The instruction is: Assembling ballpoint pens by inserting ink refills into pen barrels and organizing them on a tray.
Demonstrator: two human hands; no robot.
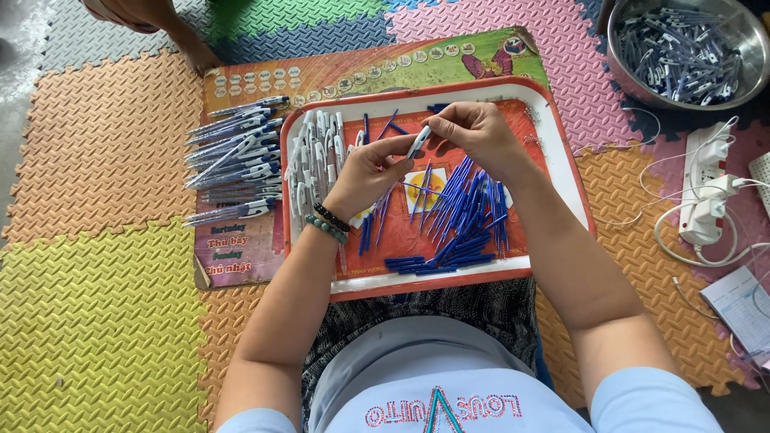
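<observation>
Over a red-rimmed tray [561,160] on my lap, my left hand [365,172] and my right hand [477,132] both pinch one white pen part [418,142] between their fingertips. Beaded bracelets circle my left wrist. Under the hands lie several thin blue refills [461,212], loose on the tray's right half. White pen clips and barrels [314,156] are heaped along the tray's left side. Left of the tray, several finished blue-and-white pens [233,152] are stacked on a printed board [241,248].
A metal bowl [618,68] with more blue pen parts sits at the top right. A white power strip [706,188] with cables lies right of the tray, and paper sheets [742,305] below it. Coloured foam mats cover the floor. Another person's foot [188,48] shows at the top left.
</observation>
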